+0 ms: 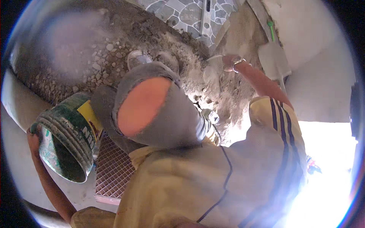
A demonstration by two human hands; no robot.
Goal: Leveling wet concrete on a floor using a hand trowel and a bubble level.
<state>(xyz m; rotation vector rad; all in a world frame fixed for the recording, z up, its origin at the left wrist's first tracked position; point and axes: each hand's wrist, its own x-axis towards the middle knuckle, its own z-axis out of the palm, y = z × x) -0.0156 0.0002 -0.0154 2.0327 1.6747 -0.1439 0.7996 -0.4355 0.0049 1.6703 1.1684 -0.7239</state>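
Observation:
On the left, a green bucket [68, 110] with a yellow patch lies tilted, its dirty open mouth toward me. My left hand [34, 138] is closed on the bucket's outer edge. Reaching far to the right, my right hand [229, 63] is closed, with a watch or bracelet at the wrist. A thin, pale, slightly curved tool [215, 57] sticks out leftward from it over the sandy soil [213, 78]. The tool's kind is not clear, and its grip is hidden in the fingers.
Beyond the soil lies grey stone-patterned paving [190, 14] with a metal spirit level [206, 19] on it. Small stones [99, 64] cover the ground at left. Ribbed tiles [112, 167] are stacked beside the bucket. A pale board [273, 60] and a green-handled tool [271, 30] lie right.

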